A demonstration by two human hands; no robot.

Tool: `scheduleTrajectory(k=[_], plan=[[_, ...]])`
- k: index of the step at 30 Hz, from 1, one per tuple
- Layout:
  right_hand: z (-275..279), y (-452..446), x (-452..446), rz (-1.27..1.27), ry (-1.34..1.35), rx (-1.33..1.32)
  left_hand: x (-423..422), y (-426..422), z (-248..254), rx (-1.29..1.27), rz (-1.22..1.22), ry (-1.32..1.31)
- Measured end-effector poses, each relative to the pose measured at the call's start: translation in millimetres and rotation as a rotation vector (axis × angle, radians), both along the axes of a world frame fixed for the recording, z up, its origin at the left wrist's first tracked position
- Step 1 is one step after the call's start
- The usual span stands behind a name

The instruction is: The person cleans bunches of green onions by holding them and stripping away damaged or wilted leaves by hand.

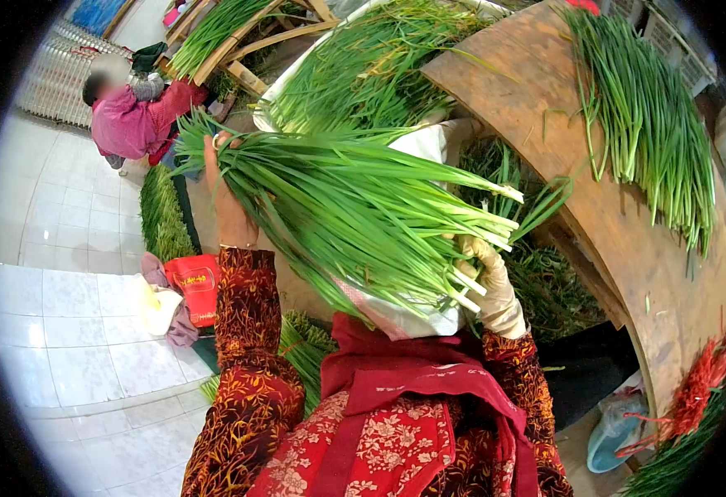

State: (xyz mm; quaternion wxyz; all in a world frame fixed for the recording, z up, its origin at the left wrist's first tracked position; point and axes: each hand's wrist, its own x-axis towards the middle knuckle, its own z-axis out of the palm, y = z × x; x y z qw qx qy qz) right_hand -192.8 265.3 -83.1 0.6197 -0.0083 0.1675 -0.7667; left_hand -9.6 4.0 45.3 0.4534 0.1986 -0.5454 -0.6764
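Observation:
A large bunch of long green garlic chives (354,195) lies across in front of me, leaf tips to the left and pale cut ends to the right. My bare left hand (227,186) is closed round the leafy end, with a ring on one finger; the leaves cover part of that hand. At the pale ends, my right hand (500,294), in a cream glove, has its fingers curled on the stalks. White sacking (421,319) shows beneath the bunch, over my lap.
On the right, a curved wooden board (528,70) bears more chives (648,132) and red ties (706,377). Behind the bunch stands a heap of loose greens (363,62). A person in pink (135,120) sits at far left, beyond a red container (193,286).

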Motion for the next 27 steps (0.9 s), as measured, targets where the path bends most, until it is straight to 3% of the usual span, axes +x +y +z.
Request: scheduleTrajectory(k=[2, 4, 6, 8, 10, 12, 13, 14, 16, 18, 20, 22, 24, 25, 27], plan=[[-6, 4, -2, -0.036, 0.080, -0.077, -3, 7, -1, -0.036, -0.043, -0.005], [-10, 7, -4, -0.065, 0.126, -0.062, -12, 22, 0, -0.212, 0.276, -0.203], [-21, 13, -8, -0.022, 0.157, -0.076, -5, 18, -7, -0.172, 0.182, -0.192], [-21, 24, -8, -0.165, 0.317, 0.058, -4, 16, -11, -0.165, 0.262, -0.242], [-53, 48, -33, -0.181, 0.094, -0.121, 5, 3, -11, -0.016, 0.277, -0.187], [-60, 83, -53, -0.339, 0.182, 0.230, 25, -15, -18, -0.060, 0.240, -0.107], [-70, 88, -59, -0.354, 0.136, 0.307, 26, -15, -17, -0.028, 0.353, -0.148], [-76, 94, -54, -0.412, 0.205, 0.597, 25, -13, -14, -0.029, 0.351, -0.143], [-40, 76, -41, -0.289, 0.302, 0.539, 17, -1, 2, 0.082, 0.311, -0.099], [20, 42, -32, -0.222, 0.634, 0.627, 11, 7, 9, 0.069, 0.343, -0.119], [39, 8, -36, -0.146, 0.783, 0.604, 8, 7, 16, 0.072, 0.161, 0.004], [28, -19, -38, -0.116, 0.993, 0.564, -7, 24, 28, -0.006, 0.241, -0.046], [16, -43, -48, 0.133, 1.313, 0.706, -10, 25, 31, -0.080, 0.332, -0.095], [13, -53, -50, 0.243, 1.337, 0.713, -5, 19, 27, -0.098, 0.260, -0.075], [20, -58, -50, 0.195, 1.391, 0.643, -3, 15, 25, -0.116, 0.195, -0.057]])
